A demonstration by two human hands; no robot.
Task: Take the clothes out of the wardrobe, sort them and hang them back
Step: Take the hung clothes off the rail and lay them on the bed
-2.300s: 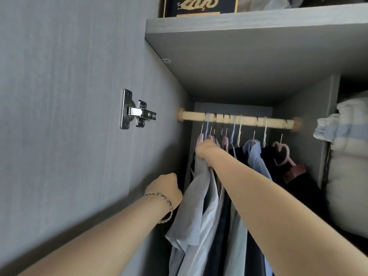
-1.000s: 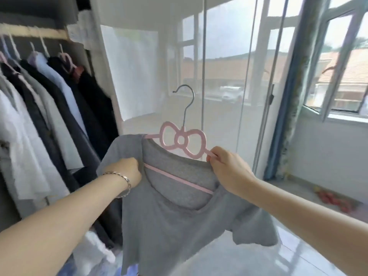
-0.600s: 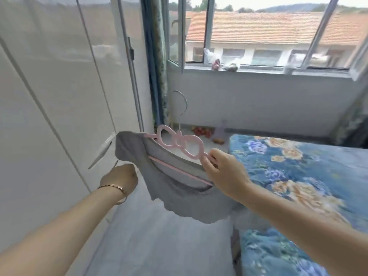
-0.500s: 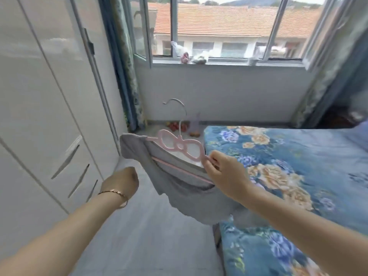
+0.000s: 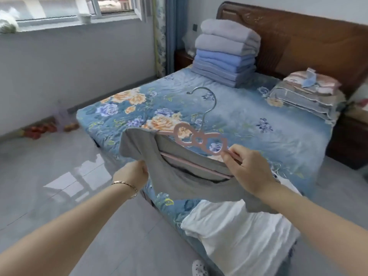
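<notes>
A grey T-shirt hangs on a pink bow-shaped hanger with a metal hook, held above the near corner of the bed. My right hand pinches the hanger's right arm together with the shirt's shoulder. My left hand grips the shirt's left side below the sleeve. A white garment lies on the bed's near corner under the shirt. The wardrobe is out of view.
The bed has a blue floral cover. On it, by the wooden headboard, stand a stack of folded blankets and folded bedding. Grey tiled floor spreads to the left; a window wall is beyond it.
I took the grey shirt on its hanger off the wardrobe rail and turned right, past the doors and window, to the bed. Both hands kept their hold.
</notes>
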